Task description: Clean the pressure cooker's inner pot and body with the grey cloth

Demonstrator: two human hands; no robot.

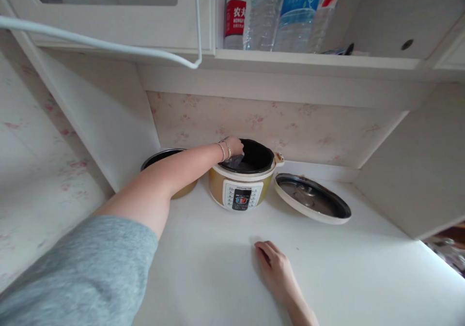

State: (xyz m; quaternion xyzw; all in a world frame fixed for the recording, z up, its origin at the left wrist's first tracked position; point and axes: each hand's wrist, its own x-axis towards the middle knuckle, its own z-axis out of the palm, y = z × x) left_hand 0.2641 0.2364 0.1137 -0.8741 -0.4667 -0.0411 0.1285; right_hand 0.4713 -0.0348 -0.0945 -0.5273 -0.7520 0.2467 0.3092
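My left hand [235, 147] reaches over the left rim of an electric pressure cooker [218, 186], its fingers closed and partly hidden. Just below these fingers, inside the dark inner pot [259, 156], shows something pale and see-through [234, 162]; its kind cannot be made out. Two thin bracelets [225, 149] circle the left wrist. My right hand [276, 267] rests on the white counter in front of the cooker, fingers loosely curled with nothing in them. Right of the cooker its round lid [308, 213] lies with the inner side up.
Behind my left forearm stands another round pot [185, 190] with a dark inside, partly covered. Overhead, an open shelf [290, 60] holds several plastic bottles [263, 18]. A white cable [109, 46] hangs at the upper left. Side panels [403, 171] enclose the counter [210, 268].
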